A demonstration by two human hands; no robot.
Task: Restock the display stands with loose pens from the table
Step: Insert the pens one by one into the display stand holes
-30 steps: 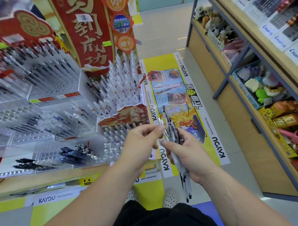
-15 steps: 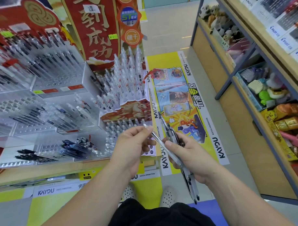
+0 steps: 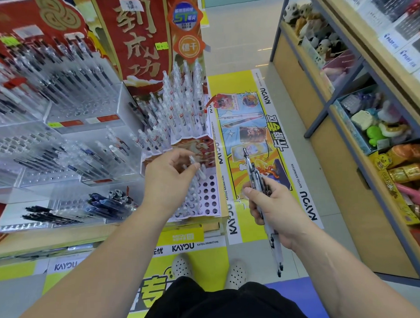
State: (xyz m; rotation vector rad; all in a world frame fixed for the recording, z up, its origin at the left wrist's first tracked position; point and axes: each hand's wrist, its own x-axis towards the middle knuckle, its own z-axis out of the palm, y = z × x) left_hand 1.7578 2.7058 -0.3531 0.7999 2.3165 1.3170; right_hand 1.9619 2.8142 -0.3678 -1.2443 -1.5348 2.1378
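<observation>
Pinched between thumb and curled fingers of the left hand (image 3: 169, 179) is a single clear plastic pen (image 3: 197, 165), tilted, its lower end just above the white perforated card stand (image 3: 209, 197); whether the tip has entered a hole cannot be told. The right hand (image 3: 277, 206), at three o'clock of the left and apart from it, is clenched round a bundle of clear-barrelled pens with dark tips (image 3: 254, 171). The bundle runs through the fist from twelve o'clock, where the clip ends stick up, to six o'clock, where the tips hang below the wrist. The stand's open holes lie at five o'clock of the left hand; at twelve o'clock of it rises a tiered rack of upright clear pens (image 3: 178, 107). Clear acrylic pen trays (image 3: 60, 140) fill the nine o'clock side.
</observation>
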